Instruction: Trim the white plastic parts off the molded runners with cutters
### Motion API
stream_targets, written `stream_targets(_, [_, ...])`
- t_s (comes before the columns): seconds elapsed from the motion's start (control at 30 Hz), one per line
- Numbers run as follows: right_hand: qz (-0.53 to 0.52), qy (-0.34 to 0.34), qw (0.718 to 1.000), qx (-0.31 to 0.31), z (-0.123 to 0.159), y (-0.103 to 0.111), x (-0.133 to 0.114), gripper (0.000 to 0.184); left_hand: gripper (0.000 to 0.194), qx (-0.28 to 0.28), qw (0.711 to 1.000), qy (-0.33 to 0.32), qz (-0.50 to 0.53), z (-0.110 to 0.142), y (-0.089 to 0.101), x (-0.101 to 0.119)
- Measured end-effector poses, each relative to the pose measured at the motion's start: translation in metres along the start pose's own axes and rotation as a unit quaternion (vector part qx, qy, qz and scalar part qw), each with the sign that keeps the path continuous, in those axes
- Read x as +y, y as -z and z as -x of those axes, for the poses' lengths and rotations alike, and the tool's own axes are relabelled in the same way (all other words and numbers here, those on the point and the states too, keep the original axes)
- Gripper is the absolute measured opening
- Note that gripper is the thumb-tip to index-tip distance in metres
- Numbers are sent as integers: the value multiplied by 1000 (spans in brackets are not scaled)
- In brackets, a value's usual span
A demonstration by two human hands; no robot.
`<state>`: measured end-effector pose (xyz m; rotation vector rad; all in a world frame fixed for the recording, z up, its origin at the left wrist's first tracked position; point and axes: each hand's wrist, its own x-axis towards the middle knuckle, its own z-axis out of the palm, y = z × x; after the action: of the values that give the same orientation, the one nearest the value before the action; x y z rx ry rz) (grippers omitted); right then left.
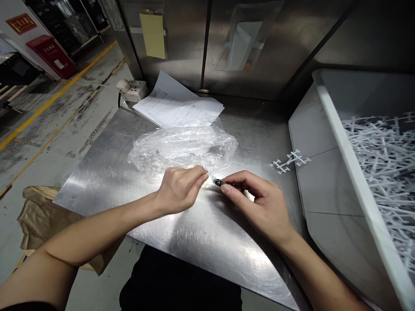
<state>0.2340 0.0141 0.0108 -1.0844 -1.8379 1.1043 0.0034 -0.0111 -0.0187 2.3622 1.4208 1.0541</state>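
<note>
My left hand (182,188) is closed, pinching a thin white plastic sprue piece (209,169) over the metal table. Small dark-handled nippers (219,182) are held between the thumb and fingers of my right hand (264,204). Their tip meets the lower end of the white piece; whether the blades are apart is too small to tell. Just beyond my hands lies a crumpled clear plastic bag (181,144), with some small white parts showing in it. To the right of it, a loose branched white sprue (291,161) rests on the table against the bin.
A large pale bin (335,125) full of white sprues stands at the right. Printed sheets (180,103) lie behind the bag, near a power socket (135,91). A metal panel (181,52) rises at the back. Brown paper (40,211) sits below the table's left edge.
</note>
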Motion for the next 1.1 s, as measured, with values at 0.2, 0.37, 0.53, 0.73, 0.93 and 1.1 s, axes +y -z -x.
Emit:
stream_targets(0.2, [-24,-8,1000,-6,-1,-1,3,10,23,8,1000,-7,-10,0,0,0])
stream_targets(0.37, [-73,-55,996,-11,-1,-6,3,16,24,11,1000,6,-3,0,1,0])
stream_targets(0.53, [-124,-107,987,-7,1,-12,7,25,26,-18,998,55,26,0,0,1])
stream_targets(0.73, [-156,-141,978,1,3,-14,9,32,27,-54,992,103,44,0,0,2])
stream_targets(0.93, [-164,-124,978,28,3,-10,7,31,26,-61,989,108,76,-2,2,2])
stream_targets(1.1, [-166,-84,977,105,1,-6,13,26,28,-48,985,59,152,-3,2,3])
